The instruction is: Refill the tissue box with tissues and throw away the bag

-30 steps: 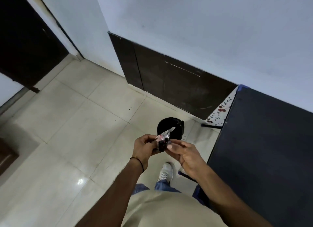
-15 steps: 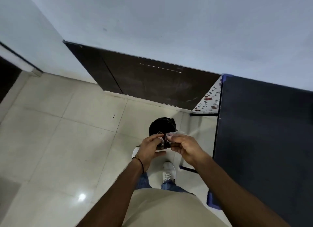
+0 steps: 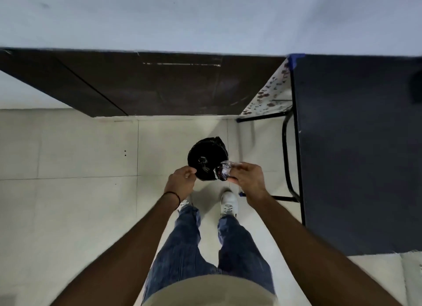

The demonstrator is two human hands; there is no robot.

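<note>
A small round bin lined with a black bag stands on the tiled floor just ahead of my feet. My right hand pinches a crumpled clear plastic bag and holds it over the bin's right rim. My left hand hovers at the bin's left rim with its fingers loosely curled and nothing in them. The tissue box is not in view.
A dark table on black metal legs fills the right side, close to my right arm. A dark wood panel runs along the base of the white wall behind the bin. Pale floor tiles spread to the left.
I have stepped closer and now look straight down on the bin. My left hand has let go of the bag and drawn left; my right hand alone holds it over the bin.
</note>
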